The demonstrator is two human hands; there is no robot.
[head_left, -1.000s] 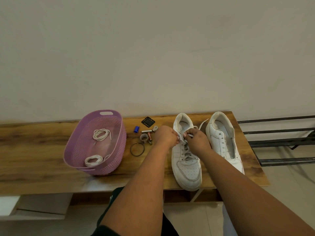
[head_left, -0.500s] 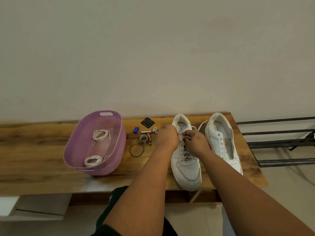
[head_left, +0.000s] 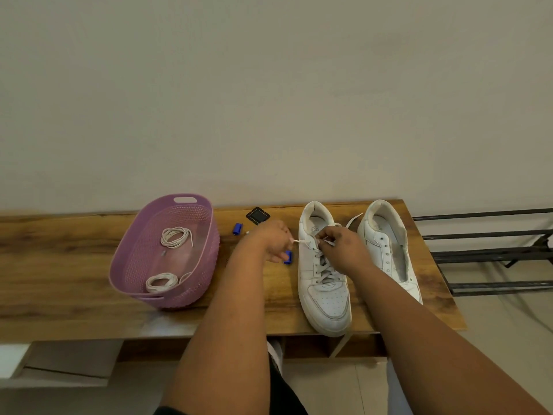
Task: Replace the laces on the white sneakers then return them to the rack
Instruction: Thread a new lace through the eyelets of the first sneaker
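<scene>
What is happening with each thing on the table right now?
Left sneaker: upright, partly laced.
Right sneaker: upright, no lace.
Lace: pulled sideways by both hands.
Left hand: pinches the lace end.
Right hand: pinches the lace.
Purple basket: open, two coiled laces inside.
Rack: no shoes visible.

White sneaker [head_left: 324, 283], laced: toe toward you, under your right hand [head_left: 344, 250]. Lace end [head_left: 300, 241]: pinched in your left hand [head_left: 273, 241]. Second sneaker [head_left: 389, 247], unlaced: just right of your right hand.
</scene>
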